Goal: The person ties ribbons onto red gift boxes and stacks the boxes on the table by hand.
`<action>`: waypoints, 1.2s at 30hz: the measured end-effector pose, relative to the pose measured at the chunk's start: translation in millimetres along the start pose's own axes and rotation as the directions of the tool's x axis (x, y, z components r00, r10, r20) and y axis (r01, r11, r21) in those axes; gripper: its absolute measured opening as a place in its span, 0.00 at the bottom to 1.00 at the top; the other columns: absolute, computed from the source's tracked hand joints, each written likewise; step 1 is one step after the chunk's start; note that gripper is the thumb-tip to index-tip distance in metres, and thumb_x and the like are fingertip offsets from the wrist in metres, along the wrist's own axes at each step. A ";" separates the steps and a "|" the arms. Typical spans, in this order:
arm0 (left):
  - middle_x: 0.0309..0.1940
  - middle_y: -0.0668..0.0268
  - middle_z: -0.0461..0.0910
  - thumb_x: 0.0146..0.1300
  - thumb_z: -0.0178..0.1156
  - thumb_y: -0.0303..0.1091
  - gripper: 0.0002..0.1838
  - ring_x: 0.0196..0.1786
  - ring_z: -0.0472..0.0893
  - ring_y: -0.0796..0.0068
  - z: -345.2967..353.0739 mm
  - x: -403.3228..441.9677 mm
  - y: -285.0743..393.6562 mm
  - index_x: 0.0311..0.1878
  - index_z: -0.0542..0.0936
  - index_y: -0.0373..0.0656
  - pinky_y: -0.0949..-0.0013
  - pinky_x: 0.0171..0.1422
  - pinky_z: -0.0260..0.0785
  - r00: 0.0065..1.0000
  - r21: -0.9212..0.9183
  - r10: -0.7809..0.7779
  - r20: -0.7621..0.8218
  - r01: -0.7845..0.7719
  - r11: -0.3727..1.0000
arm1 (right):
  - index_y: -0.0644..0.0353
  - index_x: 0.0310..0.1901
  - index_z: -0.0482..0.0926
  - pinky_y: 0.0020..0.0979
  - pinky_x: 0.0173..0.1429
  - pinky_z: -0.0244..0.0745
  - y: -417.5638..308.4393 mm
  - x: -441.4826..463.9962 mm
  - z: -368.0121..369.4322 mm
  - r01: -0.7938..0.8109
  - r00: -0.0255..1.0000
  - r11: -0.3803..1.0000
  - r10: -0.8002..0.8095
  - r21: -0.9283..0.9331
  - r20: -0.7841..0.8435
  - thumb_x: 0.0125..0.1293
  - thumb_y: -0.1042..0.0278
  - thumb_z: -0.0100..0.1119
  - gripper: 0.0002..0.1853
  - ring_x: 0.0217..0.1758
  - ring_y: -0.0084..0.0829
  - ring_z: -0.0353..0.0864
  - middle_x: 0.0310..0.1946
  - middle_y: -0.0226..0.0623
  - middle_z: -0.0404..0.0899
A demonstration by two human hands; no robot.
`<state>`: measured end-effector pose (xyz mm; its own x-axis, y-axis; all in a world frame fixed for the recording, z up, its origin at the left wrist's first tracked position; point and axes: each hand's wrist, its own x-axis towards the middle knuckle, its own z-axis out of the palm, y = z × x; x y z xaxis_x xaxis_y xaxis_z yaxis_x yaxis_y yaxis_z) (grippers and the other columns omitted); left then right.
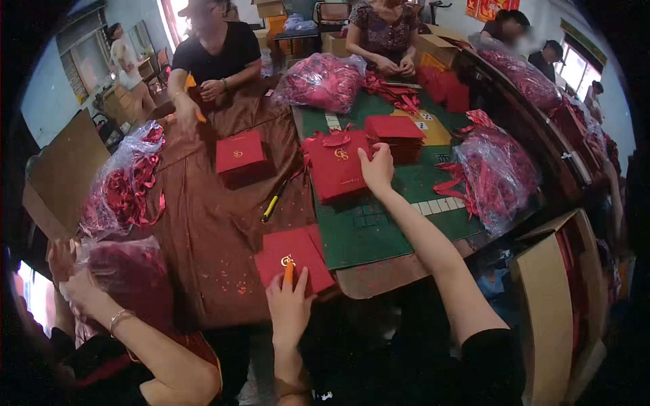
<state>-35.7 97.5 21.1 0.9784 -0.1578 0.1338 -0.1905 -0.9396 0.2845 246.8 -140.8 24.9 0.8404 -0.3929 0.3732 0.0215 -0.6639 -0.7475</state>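
My left hand (290,304) lies with fingers stretched over a red paper bag (308,250) with a gold emblem, at the table's near edge. An orange cover sits on one of its fingers. My right hand (378,169) grips the right side of a red gift bag (338,166) with a ribbon handle, which lies on other bags. Its thumb is on the front, and the fingers curl partly out of sight. Just behind stands a stack of red bags (396,128). Another red stack (240,154) is farther left, and a yellow-black cutter (271,206) lies between.
Plastic sacks of red ribbon (497,172) stand right, with another sack (321,81) at the back. A green mat (365,247) and brown cloth (183,237) cover the table. Co-workers sit across and at my left; one co-worker's hand (84,291) is beside a wrapped bundle. An open carton (552,291) stands right.
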 end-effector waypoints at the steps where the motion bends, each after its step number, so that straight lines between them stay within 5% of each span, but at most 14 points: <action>1: 0.62 0.54 0.67 0.54 0.66 0.31 0.33 0.60 0.66 0.50 -2.3 -4.2 -0.5 0.65 0.70 0.47 0.51 0.63 0.60 0.998 0.067 0.038 -0.042 -0.035 0.997 | 0.64 0.52 0.67 0.45 0.54 0.68 -3.2 -0.8 -0.7 -0.002 1.000 1.000 0.002 -0.011 -0.018 0.60 0.53 0.63 0.27 0.52 0.48 0.72 0.48 0.47 0.71; 7: 0.57 0.55 0.75 0.58 0.52 0.17 0.26 0.55 0.72 0.54 -36.6 -13.8 34.2 0.62 0.74 0.40 0.53 0.57 0.63 0.916 0.122 0.002 -0.401 0.052 0.991 | 0.64 0.52 0.64 0.46 0.54 0.69 -15.0 -4.5 4.2 -0.088 0.990 0.991 0.098 0.105 -0.098 0.62 0.58 0.63 0.25 0.54 0.49 0.70 0.51 0.50 0.66; 10: 0.54 0.54 0.75 0.55 0.54 0.22 0.26 0.56 0.72 0.51 -38.0 0.1 73.6 0.61 0.74 0.40 0.51 0.57 0.63 0.845 0.225 0.225 -0.486 -0.127 0.966 | 0.62 0.47 0.66 0.46 0.54 0.68 -19.9 -3.5 8.8 -0.193 0.956 0.958 0.233 0.212 -0.179 0.55 0.61 0.67 0.24 0.52 0.51 0.71 0.47 0.49 0.69; 14: 0.58 0.53 0.71 0.54 0.54 0.25 0.26 0.58 0.71 0.51 24.2 36.9 115.9 0.60 0.74 0.41 0.49 0.58 0.63 0.866 0.199 0.430 -0.255 -0.388 0.900 | 0.62 0.47 0.67 0.47 0.55 0.68 -16.9 -4.3 -5.9 -0.215 0.960 0.962 0.240 0.167 -0.147 0.57 0.57 0.65 0.24 0.52 0.50 0.71 0.46 0.48 0.71; 19: 0.54 0.52 0.74 0.57 0.65 0.48 0.28 0.54 0.71 0.51 43.4 45.0 141.3 0.57 0.76 0.42 0.52 0.56 0.65 0.870 0.034 0.480 -0.110 -0.479 0.877 | 0.59 0.42 0.71 0.44 0.51 0.68 29.3 -6.0 -53.6 0.096 0.980 0.989 -0.074 0.113 -0.185 0.57 0.59 0.64 0.17 0.48 0.46 0.74 0.38 0.41 0.76; 20: 0.54 0.52 0.74 0.57 0.65 0.48 0.27 0.53 0.71 0.51 40.5 46.4 143.6 0.57 0.77 0.42 0.52 0.56 0.65 0.869 0.006 0.486 -0.090 -0.488 0.873 | 0.60 0.35 0.75 0.44 0.46 0.70 43.7 -0.8 -67.8 0.155 0.957 0.988 -0.151 -0.004 -0.247 0.56 0.61 0.64 0.13 0.42 0.43 0.76 0.32 0.40 0.77; 21: 0.54 0.52 0.74 0.58 0.64 0.48 0.27 0.53 0.71 0.51 37.0 47.0 143.0 0.56 0.77 0.42 0.52 0.56 0.65 0.876 -0.016 0.477 -0.070 -0.480 0.877 | 0.60 0.31 0.77 0.42 0.43 0.71 57.8 3.8 -84.3 0.181 0.958 0.979 -0.154 0.094 -0.241 0.56 0.62 0.64 0.11 0.39 0.43 0.77 0.31 0.42 0.77; 23: 0.54 0.53 0.74 0.58 0.63 0.48 0.25 0.53 0.72 0.51 36.5 57.0 139.0 0.55 0.78 0.42 0.53 0.54 0.66 0.883 -0.065 0.454 -0.115 -0.463 0.884 | 0.60 0.30 0.79 0.42 0.39 0.75 89.9 13.1 -109.3 0.184 0.963 0.983 -0.184 -0.016 -0.198 0.57 0.61 0.63 0.11 0.35 0.44 0.81 0.28 0.42 0.80; 25: 0.55 0.53 0.74 0.59 0.63 0.46 0.24 0.56 0.72 0.51 41.3 66.3 124.9 0.55 0.78 0.44 0.53 0.57 0.65 0.885 -0.043 0.424 -0.192 -0.439 0.897 | 0.59 0.30 0.80 0.43 0.39 0.77 110.4 16.8 -135.4 0.143 0.978 0.925 -0.186 -0.352 -0.092 0.57 0.58 0.63 0.12 0.34 0.44 0.82 0.26 0.43 0.81; 26: 0.56 0.52 0.73 0.59 0.63 0.45 0.24 0.57 0.71 0.50 37.2 70.8 121.7 0.55 0.78 0.44 0.52 0.58 0.65 0.892 -0.023 0.397 -0.214 -0.411 0.911 | 0.59 0.30 0.82 0.44 0.39 0.77 117.5 17.5 -145.6 0.079 0.984 0.823 -0.155 -0.562 -0.089 0.57 0.55 0.64 0.14 0.33 0.45 0.83 0.28 0.44 0.82; 27: 0.56 0.52 0.73 0.59 0.63 0.44 0.23 0.58 0.71 0.49 32.8 75.3 118.2 0.56 0.78 0.44 0.52 0.58 0.65 0.896 -0.007 0.376 -0.236 -0.388 0.921 | 0.60 0.29 0.83 0.44 0.40 0.76 142.7 23.3 -146.1 0.145 0.944 0.678 -0.314 -0.720 -0.105 0.56 0.52 0.64 0.17 0.35 0.45 0.83 0.29 0.45 0.83; 29: 0.59 0.50 0.71 0.61 0.63 0.41 0.22 0.62 0.68 0.46 27.4 89.1 111.2 0.58 0.77 0.46 0.49 0.62 0.63 0.915 0.050 0.329 -0.234 -0.327 0.944 | 0.60 0.36 0.83 0.43 0.46 0.75 139.6 26.2 -166.8 0.000 0.995 0.594 0.081 -0.804 0.059 0.58 0.47 0.62 0.21 0.45 0.44 0.81 0.35 0.46 0.83; 33: 0.62 0.47 0.66 0.61 0.62 0.41 0.30 0.67 0.63 0.38 21.5 158.1 97.3 0.68 0.67 0.57 0.43 0.66 0.59 0.880 0.327 0.333 -0.338 -0.221 0.919 | 0.63 0.36 0.82 0.43 0.48 0.76 168.7 26.3 -158.6 -0.013 0.998 0.692 0.049 -0.722 0.029 0.58 0.55 0.62 0.17 0.48 0.46 0.80 0.40 0.47 0.82; 36: 0.63 0.47 0.66 0.60 0.62 0.47 0.35 0.68 0.59 0.35 26.1 206.6 81.7 0.70 0.62 0.68 0.39 0.69 0.54 0.903 0.388 0.369 -0.222 -0.266 0.882 | 0.63 0.33 0.82 0.47 0.45 0.77 176.2 29.9 -158.0 0.094 0.989 0.728 0.009 -0.679 0.147 0.56 0.65 0.59 0.10 0.44 0.46 0.82 0.36 0.50 0.82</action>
<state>153.0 -19.8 47.3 0.7948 -0.4220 0.4362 -0.3967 -0.9051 -0.1529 190.2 -370.0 -8.9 0.9109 -0.3011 0.2822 -0.2727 -0.9524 -0.1359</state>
